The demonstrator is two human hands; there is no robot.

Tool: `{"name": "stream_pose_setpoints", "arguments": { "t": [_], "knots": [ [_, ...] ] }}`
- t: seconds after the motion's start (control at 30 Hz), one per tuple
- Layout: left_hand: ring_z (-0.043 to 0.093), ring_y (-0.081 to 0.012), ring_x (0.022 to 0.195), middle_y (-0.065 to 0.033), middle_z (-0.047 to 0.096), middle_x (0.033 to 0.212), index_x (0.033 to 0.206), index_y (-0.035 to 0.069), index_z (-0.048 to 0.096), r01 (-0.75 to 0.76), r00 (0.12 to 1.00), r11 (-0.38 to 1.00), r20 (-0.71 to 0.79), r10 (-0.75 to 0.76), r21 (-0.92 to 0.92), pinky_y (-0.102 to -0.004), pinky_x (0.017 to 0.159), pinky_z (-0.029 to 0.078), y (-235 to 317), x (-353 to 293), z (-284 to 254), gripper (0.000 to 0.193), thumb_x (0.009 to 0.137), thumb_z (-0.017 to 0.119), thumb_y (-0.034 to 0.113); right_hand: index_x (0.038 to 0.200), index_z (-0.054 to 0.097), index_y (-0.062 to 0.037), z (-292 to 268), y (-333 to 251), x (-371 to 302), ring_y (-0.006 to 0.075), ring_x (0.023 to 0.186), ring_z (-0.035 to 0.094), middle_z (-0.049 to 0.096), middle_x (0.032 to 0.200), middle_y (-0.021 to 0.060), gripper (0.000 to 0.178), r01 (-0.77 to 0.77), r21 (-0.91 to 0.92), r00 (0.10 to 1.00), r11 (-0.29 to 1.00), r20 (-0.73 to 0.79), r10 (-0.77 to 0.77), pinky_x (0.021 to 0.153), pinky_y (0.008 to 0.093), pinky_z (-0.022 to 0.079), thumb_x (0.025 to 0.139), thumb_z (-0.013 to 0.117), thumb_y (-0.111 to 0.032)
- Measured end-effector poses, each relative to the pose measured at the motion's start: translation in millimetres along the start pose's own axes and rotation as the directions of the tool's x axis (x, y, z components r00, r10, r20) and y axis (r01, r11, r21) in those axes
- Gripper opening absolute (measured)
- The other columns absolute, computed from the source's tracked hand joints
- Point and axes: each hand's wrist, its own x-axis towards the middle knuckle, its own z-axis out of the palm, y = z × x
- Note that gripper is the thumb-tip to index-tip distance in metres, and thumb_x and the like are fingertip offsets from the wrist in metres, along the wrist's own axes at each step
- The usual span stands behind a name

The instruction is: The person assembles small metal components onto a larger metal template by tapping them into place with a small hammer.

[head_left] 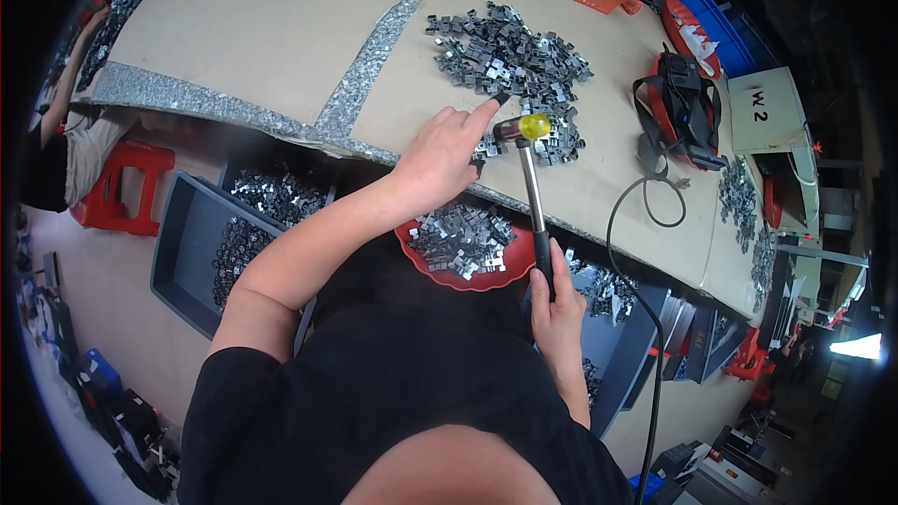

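Note:
My right hand (557,304) is closed around the black grip of a small mallet (531,178), whose metal shaft points up to a head with a yellow face. The mallet head hangs over the near edge of a pile of small metal clips (510,56) on the table. At that same edge is my left hand (441,151), index finger stretched out and thumb apart, both with black tips like finger covers. Nothing shows between them, though the mallet head is close by. Below the table edge, a red scalloped bowl (510,273) full of similar metal pieces rests at my lap.
Grey bins (178,252) with metal parts stand below the table at left and right. On the table's right lies a black and red strapped device (687,108) with a cable (660,355) hanging down. A red stool (126,187) and another person's arm (70,79) are at left.

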Motion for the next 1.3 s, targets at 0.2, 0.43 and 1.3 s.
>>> {"name": "stream_pose_setpoints", "arguments": {
  "t": [0.2, 0.43, 1.3],
  "knots": [
    [0.051, -0.0326, 0.096, -0.0176, 0.056, 0.101, 0.126, 0.000, 0.033, 0.030, 0.999, 0.989, -0.017, -0.032, -0.146, -0.0394, 0.085, 0.043, -9, 0, 5, 0.070, 0.063, 0.062, -0.005, 0.129, 0.042, -0.0075, 2, -2, 0, 0.0315, 0.064, 0.062, 0.062, 0.077, 0.0166, 0.044, 0.057, -0.204, 0.998, 0.977, 0.049, -0.048, 0.054, 0.0378, 0.047, 0.086, 0.054, -0.014],
    [0.054, -0.0298, 0.093, -0.0145, 0.058, 0.100, 0.127, 0.001, 0.032, 0.033, 0.997, 0.979, -0.059, -0.046, -0.203, -0.0360, 0.083, 0.046, -15, -1, 10, 0.072, 0.062, 0.061, -0.007, 0.126, 0.042, 0.0011, -7, -7, -1, 0.0291, 0.062, 0.062, 0.061, 0.076, 0.0163, 0.044, 0.221, -0.103, 0.966, 0.970, -0.110, -0.232, 0.054, 0.0336, 0.047, 0.084, 0.055, -0.006],
    [0.055, -0.0307, 0.091, -0.0145, 0.057, 0.100, 0.111, -0.001, 0.050, -0.048, 0.934, 0.994, -0.348, 0.078, 0.093, -0.0356, 0.081, 0.045, -67, 39, -11, 0.046, 0.066, 0.053, -0.010, 0.126, 0.044, 0.0014, 5, 9, -5, 0.0064, 0.050, 0.047, 0.053, 0.059, 0.0033, 0.040, 0.106, 0.157, 0.981, 0.982, -0.177, -0.077, 0.049, 0.0202, 0.040, 0.087, 0.052, -0.005]
  ]
}}
